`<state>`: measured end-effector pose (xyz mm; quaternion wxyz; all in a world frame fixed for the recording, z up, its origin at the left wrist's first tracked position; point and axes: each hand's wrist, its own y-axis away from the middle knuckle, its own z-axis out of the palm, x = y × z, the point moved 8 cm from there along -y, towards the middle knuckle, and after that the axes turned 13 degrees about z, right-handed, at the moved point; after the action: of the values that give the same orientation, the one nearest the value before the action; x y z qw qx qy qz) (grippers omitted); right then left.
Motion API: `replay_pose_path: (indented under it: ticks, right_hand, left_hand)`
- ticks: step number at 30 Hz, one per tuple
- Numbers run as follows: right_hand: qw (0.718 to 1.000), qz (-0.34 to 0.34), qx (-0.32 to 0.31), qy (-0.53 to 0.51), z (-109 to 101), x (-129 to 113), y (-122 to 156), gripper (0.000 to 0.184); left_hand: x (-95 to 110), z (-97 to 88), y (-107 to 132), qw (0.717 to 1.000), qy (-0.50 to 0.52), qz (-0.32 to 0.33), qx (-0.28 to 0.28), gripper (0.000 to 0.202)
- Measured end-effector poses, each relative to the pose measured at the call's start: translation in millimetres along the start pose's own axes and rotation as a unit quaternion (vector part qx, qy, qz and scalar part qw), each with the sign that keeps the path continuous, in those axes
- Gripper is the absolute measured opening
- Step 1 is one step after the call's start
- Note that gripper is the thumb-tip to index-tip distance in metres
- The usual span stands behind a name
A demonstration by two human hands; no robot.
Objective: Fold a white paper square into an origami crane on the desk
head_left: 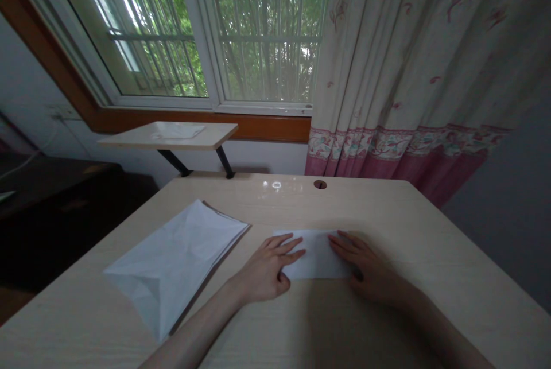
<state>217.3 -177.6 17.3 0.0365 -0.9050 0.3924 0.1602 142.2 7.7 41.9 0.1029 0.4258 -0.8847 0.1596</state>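
Note:
A white rectangle of paper (317, 257), apparently folded, lies flat on the wooden desk in front of me. My left hand (272, 265) rests on its left end with the fingers spread. On its right end lies my right hand (358, 263), fingers stretched out over the paper and thumb tucked lower. Both hands touch the sheet from above, and neither grips it. Parts of the paper's two ends are hidden beneath the fingers.
Left of my left forearm is a stack of larger, creased white paper (176, 265). A raised shelf (193, 138) on black legs, with a white item on top, stands at the desk's (365, 199) far left. A cable hole (320, 185) sits near the back edge. Beyond are a barred window and a curtain (387, 99).

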Motion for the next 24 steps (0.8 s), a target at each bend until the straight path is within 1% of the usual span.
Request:
replay_pose_path:
  ticks: [6, 12, 16, 20, 24]
  right_hand:
    - [1.0, 0.006, 0.002, -0.005, -1.1, 7.8, 0.9, 0.09]
    - [1.0, 0.008, 0.008, 0.0, -4.1, 14.0, 1.6, 0.09]
    - [1.0, 0.008, 0.009, -0.005, -5.3, 17.5, 1.4, 0.091]
    - [1.0, 0.005, 0.027, -0.003, -7.2, 18.4, 2.1, 0.088]
    - [1.0, -0.005, 0.028, -0.007, -6.7, 17.0, 3.0, 0.091]
  left_hand:
    - [-4.3, -2.1, 4.2, 1.0, 0.012, 0.009, -0.002, 0.087]
    - [-9.7, -4.7, 8.0, 1.0, 0.015, -0.007, -0.009, 0.09]
    - [-8.7, -8.3, 7.5, 1.0, 0.021, -0.008, -0.016, 0.091]
    - [-9.5, -10.7, 7.8, 0.999, 0.027, -0.02, -0.027, 0.092]
    - [-11.7, -11.4, 9.5, 0.999, 0.02, -0.018, -0.022, 0.093]
